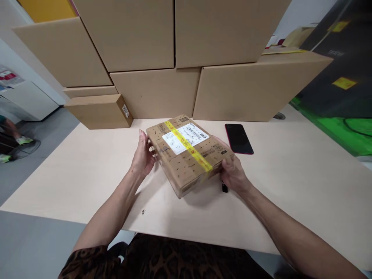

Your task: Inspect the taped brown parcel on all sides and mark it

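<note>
Between my two hands is a flat cardboard box, tilted and raised over the pale table. A white shipping label and a strip of yellow tape run across its top face. My left hand grips the box's left corner, thumb up along the edge and fingers partly under it. At the opposite corner my right hand is closed, thumb near the top edge and its fingers mostly hidden beneath. A small black object lies on the table just below my right hand, partly covered; its kind is unclear.
A dark phone with a red edge lies right of the box. Large cardboard boxes are stacked along the table's back, with a smaller carton at left. Part of a person's leg and shoe shows at far left.
</note>
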`<state>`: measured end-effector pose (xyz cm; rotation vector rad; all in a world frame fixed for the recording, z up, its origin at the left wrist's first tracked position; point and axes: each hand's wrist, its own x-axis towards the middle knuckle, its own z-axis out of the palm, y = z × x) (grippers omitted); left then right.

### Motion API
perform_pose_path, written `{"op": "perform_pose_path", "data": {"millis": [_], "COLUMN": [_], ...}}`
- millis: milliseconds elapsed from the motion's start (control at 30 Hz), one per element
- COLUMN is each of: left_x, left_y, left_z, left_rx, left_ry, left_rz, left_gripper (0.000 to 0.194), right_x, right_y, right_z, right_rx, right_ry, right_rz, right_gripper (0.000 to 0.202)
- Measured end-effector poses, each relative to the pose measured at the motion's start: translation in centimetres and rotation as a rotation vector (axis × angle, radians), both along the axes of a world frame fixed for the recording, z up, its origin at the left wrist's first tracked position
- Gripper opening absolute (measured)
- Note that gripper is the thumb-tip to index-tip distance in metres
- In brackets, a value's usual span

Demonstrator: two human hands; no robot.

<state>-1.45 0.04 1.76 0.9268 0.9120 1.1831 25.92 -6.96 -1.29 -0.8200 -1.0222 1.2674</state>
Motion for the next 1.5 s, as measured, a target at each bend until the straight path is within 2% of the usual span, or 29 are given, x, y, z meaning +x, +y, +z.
{"op": "perform_pose_path", "data": {"millis": [100,233,367,533,633,700,767,833,900,1100,1200,1333,1500], "left_x": [0.4,0.9,0.3,0.1,0.6,1.0,1.1,1.3,1.4,1.8,1.4,0.6,-0.2], "left_y": [-0.5,-0.8,-0.5,-0.9,-1.5,-1.7,-1.8,-1.9,-2.0,-2.2,-1.8,-1.0,-0.7], "left_z": [0.8,1.4,1.0,1.0,1.3,1.4,1.2,0.9,0.6,0.6,0.7,0.2,-0.6], "left_rx": [-0.057,0.061,0.070,0.051,0.123,0.159,0.151,0.121,0.106,0.032,-0.038,-0.100,-0.192], "left_ry": [0.127,0.189,0.191,0.218,0.243,0.254,0.269,0.282,0.287,0.220,0.162,0.062,-0.072], "left_rz": [0.032,0.028,-0.025,-0.068,-0.154,-0.157,-0.132,-0.115,-0.111,-0.196,-0.276,-0.476,-0.752], "left_gripper": [0.086,0.080,0.083,0.095,0.091,0.094,0.107,0.123,0.132,0.123,0.114,0.086,0.083], "right_x": [0.0,1.1,2.3,2.5,2.6,2.6,2.5,2.2,1.8,1.9,2.5,2.9,2.8], "right_y": [1.1,2.2,2.1,1.8,2.0,2.1,2.0,1.8,1.5,1.4,1.7,2.0,2.5], "right_z": [0.4,1.0,1.5,2.2,2.5,2.7,3.1,3.5,3.9,3.7,3.4,3.3,3.3], "right_rx": [-0.071,-0.124,-0.081,0.005,0.067,0.075,0.066,0.060,0.067,0.084,0.073,0.125,0.151], "right_ry": [0.130,0.215,0.203,0.187,0.220,0.251,0.301,0.365,0.403,0.268,0.214,0.113,0.123], "right_rz": [-0.153,-0.107,-0.123,-0.269,-0.361,-0.400,-0.403,-0.391,-0.378,-0.298,-0.304,-0.366,-0.463], "right_gripper": [0.056,0.047,0.044,0.043,0.042,0.040,0.041,0.050,0.060,0.067,0.066,0.050,0.035]}}
